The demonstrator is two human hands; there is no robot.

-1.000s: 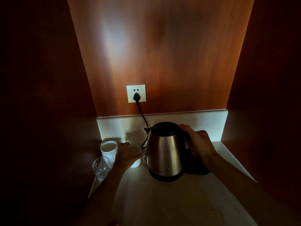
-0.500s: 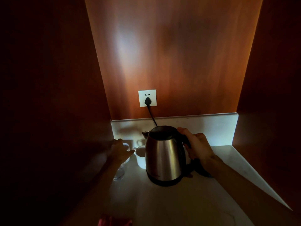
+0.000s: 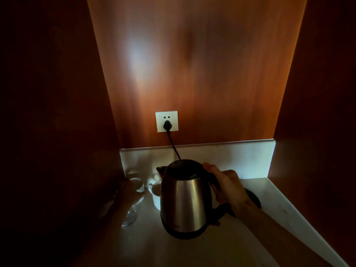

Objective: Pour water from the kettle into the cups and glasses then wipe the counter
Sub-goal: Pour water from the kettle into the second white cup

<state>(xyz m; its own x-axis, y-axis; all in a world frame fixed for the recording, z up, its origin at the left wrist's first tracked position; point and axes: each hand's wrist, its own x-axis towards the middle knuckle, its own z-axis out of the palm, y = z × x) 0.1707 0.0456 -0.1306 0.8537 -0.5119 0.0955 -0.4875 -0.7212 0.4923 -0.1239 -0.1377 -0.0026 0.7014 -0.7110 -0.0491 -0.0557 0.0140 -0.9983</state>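
Gripping: left hand curls around a white cup at the dim left wall.
Glass: clear tumbler on the pale bench — just below that hand.
Mug: white ceramic mug, partly behind the kettle.
Kettle: brushed-steel kettle with black lid — beside its black base.
Right hand: wrapped round the kettle's handle.

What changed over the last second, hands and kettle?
The left hand moved from the white mug back toward the far-left cup; whether it grips is too dark to tell. The right hand stayed on the kettle handle; the plug stayed in.
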